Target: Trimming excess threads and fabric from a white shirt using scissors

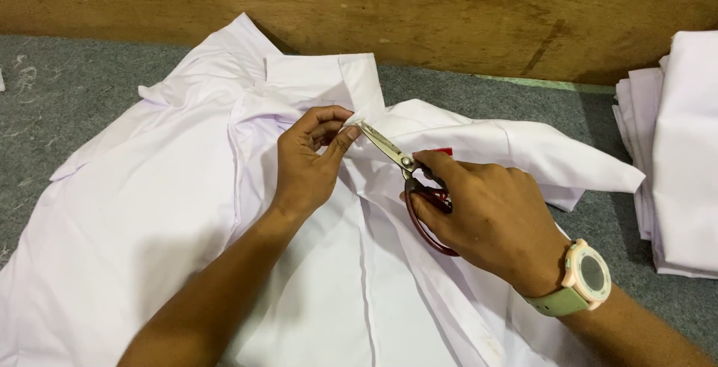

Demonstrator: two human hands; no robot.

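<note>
Left hand [310, 161] pinches shirt [149, 217]; right hand [486, 217] angles scissors [407, 173] toward it.

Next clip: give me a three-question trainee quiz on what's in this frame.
1. True or false: the right hand holds scissors with dark red handles.
2. What does the left hand pinch? A) a fold of the white shirt B) a ruler C) a spool
3. Where does the stack of white cloth lie relative to the shirt?

Key
1. True; the blade tips point at the pinched fabric.
2. A, near the collar.
3. To its right, on the grey table, apart from the hands.
</note>
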